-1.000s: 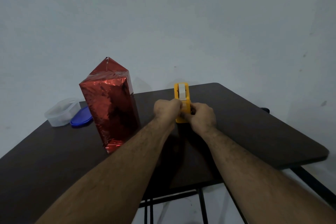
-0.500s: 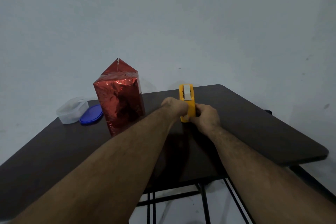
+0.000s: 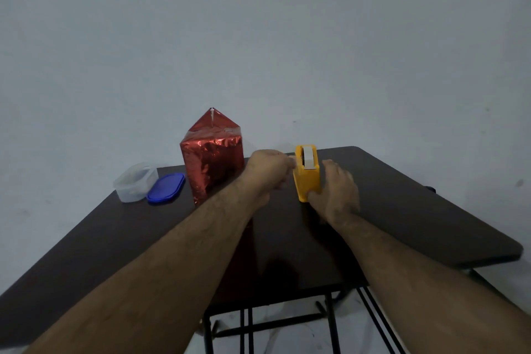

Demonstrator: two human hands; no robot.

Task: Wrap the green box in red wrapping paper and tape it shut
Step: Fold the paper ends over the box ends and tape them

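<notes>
Yellow tape dispenser (image 3: pixel 308 174) steadied on the desk (image 3: pixel 402 210) by the gripping right hand (image 3: pixel 336 192).
A strip is best drawn slowly by the left hand (image 3: pixel 268 169), fingers pinched at the roll; the red-wrapped box (image 3: pixel 212 158) stands beside.

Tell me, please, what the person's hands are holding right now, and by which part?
The right hand grips the yellow tape dispenser by its lower near end, steadying it on the table. The left hand is at the dispenser's left side; whether it pinches tape cannot be told.
</notes>
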